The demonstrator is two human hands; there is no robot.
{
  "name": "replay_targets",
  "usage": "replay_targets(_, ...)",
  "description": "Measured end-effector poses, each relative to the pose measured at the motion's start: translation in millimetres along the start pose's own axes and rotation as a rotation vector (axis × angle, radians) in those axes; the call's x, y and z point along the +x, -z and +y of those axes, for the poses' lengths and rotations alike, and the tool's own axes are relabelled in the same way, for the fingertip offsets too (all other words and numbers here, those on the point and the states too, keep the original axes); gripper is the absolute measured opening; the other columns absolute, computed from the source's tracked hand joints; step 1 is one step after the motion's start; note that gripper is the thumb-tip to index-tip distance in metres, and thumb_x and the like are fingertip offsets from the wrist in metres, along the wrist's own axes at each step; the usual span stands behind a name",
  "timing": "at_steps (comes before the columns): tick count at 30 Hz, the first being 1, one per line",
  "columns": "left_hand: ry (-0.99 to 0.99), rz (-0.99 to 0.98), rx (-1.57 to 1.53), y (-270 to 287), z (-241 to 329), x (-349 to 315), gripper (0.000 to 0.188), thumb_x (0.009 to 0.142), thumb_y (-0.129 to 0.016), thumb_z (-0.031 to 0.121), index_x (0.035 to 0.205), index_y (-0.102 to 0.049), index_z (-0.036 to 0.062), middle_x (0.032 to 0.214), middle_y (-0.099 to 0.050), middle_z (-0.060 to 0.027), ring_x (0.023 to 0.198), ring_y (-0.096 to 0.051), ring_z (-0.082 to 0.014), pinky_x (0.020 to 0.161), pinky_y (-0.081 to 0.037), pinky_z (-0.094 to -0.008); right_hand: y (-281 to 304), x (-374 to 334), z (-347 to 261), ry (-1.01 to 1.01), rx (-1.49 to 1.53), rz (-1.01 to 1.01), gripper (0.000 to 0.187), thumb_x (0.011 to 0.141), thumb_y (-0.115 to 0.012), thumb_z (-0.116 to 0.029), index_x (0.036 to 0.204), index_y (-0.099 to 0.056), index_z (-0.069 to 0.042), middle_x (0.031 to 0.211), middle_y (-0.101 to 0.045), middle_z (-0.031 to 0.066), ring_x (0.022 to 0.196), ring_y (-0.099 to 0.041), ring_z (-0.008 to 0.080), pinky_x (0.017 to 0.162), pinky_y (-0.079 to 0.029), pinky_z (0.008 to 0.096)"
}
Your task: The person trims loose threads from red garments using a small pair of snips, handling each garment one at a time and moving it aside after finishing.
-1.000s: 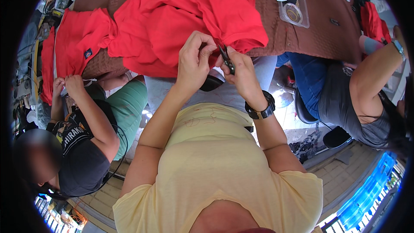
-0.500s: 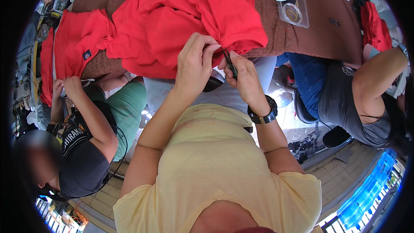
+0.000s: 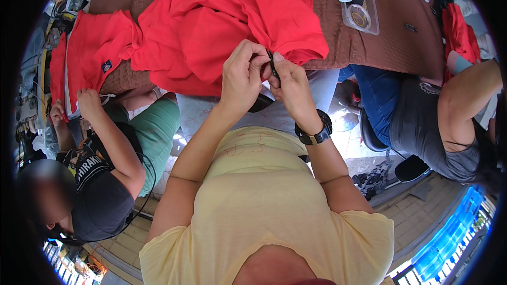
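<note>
A heap of red cloth (image 3: 227,21) lies in front of me, hanging over the near edge of the table. At its near edge my left hand (image 3: 240,71) is closed in a pinch, thumb against forefinger. What those fingertips hold is too small to make out. My right hand (image 3: 291,83) grips small black thread snips (image 3: 273,63), partly hidden by the fingers. The tips of the snips point away from me, right beside the left fingertips. A black watch (image 3: 315,131) is on my right wrist.
The table has a brown cover (image 3: 391,47). Toward its far right stands a clear plastic box (image 3: 373,13) with a yellowish ring inside. A co-worker at left handles a red garment (image 3: 97,47); another person sits at right.
My right hand has moved left and slightly up, bringing the snips against the left fingertips. The left hand stays almost still. At left, the co-worker's hands have moved apart.
</note>
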State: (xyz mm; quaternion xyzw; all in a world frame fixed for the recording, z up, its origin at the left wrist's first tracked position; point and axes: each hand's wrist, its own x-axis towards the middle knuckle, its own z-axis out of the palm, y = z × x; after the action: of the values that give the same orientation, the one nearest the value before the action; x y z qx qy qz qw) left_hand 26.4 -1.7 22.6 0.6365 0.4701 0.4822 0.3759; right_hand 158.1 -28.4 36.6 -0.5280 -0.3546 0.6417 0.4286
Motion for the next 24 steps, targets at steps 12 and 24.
replay_targets(12,0.047,-0.083,0.077,30.0,8.3,-17.3,0.018,0.086,-0.072,-0.002,0.099,-0.059,-0.002,0.09,-0.058,-0.0077,0.075,-0.058,-0.0152,0.069,-0.048,-0.0275,23.5,-16.4,0.2,-0.255,0.062,-0.145,0.054,0.106,-0.038,-0.048,0.078,-0.055,-0.005,0.06,-0.035,-0.006,0.048,-0.028,0.0051,0.045,-0.019,0.0256)
replay_targets(24,-0.081,-0.068,0.225,-3.1,-4.9,-13.7,0.015,0.091,-0.071,0.002,0.098,-0.058,-0.0006,0.098,-0.056,-0.0123,0.074,-0.059,-0.022,0.065,-0.05,-0.0333,25.3,-22.6,-5.9,-0.06,0.016,0.129,0.038,0.103,-0.053,-0.035,0.085,-0.061,-0.002,0.061,-0.039,-0.0062,0.051,-0.032,0.0035,0.047,-0.023,0.0238)
